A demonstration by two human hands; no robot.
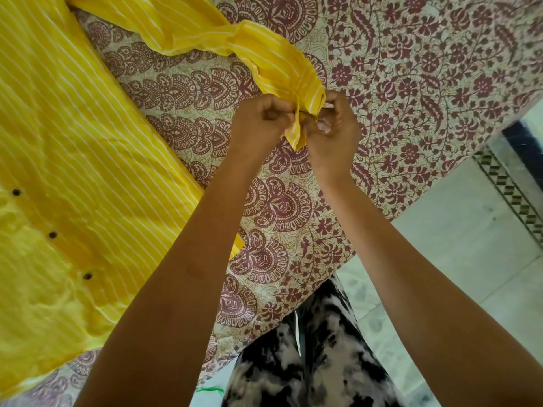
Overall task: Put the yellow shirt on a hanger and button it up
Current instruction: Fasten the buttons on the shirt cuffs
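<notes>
Since the yellow white-striped cotton shirt lies spread flat on the bed's maroon paisley-print sheet, its sleeve trails out to the right w/ the cuff gathered between both hands, handy for fastening. Left hand and right hand meet at that cuff, knuckles up, fingers curled tight and pinching the cuff edges together. Prob. a cuff btn, though it's hidden. Both forearms reach fwd, converging, wrists bent slightly inward. No hanger in view.
</notes>
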